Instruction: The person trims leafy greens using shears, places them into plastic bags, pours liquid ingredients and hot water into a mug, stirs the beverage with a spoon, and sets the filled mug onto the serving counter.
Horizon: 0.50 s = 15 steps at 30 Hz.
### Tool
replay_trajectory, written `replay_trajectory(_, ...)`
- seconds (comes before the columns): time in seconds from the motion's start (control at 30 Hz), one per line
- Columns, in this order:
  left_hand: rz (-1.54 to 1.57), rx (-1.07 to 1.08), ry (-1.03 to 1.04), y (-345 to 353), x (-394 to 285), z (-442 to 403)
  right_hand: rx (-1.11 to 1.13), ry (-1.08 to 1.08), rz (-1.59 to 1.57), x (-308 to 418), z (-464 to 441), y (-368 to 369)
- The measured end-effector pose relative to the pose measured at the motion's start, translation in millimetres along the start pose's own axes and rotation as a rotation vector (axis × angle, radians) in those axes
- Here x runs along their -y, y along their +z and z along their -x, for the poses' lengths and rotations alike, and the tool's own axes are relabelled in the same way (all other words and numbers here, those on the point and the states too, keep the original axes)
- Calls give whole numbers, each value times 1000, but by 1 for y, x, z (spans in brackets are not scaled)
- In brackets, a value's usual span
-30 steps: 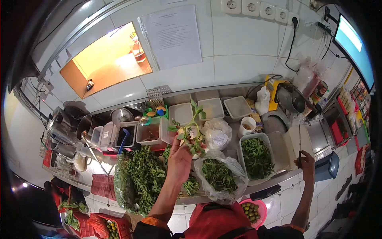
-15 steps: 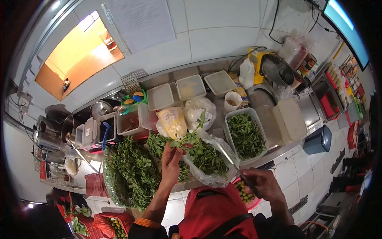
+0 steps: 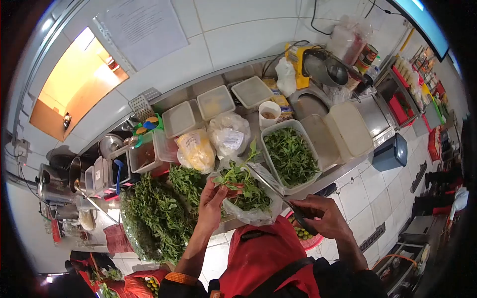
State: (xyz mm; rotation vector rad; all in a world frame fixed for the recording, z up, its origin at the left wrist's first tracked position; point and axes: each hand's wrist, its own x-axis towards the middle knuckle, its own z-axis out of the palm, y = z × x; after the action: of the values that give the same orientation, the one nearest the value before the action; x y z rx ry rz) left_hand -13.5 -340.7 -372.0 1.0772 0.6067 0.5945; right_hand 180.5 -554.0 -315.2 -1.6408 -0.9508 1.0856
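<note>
My left hand [image 3: 212, 201] pinches a bunch of leafy green sprigs [image 3: 232, 175] above a clear plastic bag [image 3: 272, 211] with more greens inside. In my right hand [image 3: 323, 216] is a knife [image 3: 271, 187], gripped by its dark handle. Its blade points up and left, with the tip close to the sprigs; whether it touches them I cannot tell. A large heap of leafy stems [image 3: 156, 213] lies on the counter to the left. Right of the bag stands a clear tub [image 3: 316, 174] filled with loose green leaves.
Behind the greens sit a yellow-filled bag [image 3: 196, 150], a white plastic bag [image 3: 228, 134], lidded containers [image 3: 179, 119] and a white cup [image 3: 269, 114]. Cream lids [image 3: 350, 129] lie to the right. Below the counter edge is a pink basket [image 3: 312, 243] of small green fruit.
The camera view has turned and shifted, so the counter sits further left. The knife has come nearer the sprigs, with more of its blade showing. My left hand still holds the sprigs.
</note>
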Motion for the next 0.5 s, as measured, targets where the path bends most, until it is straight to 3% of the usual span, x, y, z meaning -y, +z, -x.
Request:
replay_trajectory(0.27, -69, 81, -45, 31, 5, -16, -78, -85, 36, -22, 13, -23)
replay_trajectory(0.5, -91, 189, -76, 53, 16, -33, -132, -27, 5, -24, 24, -42)
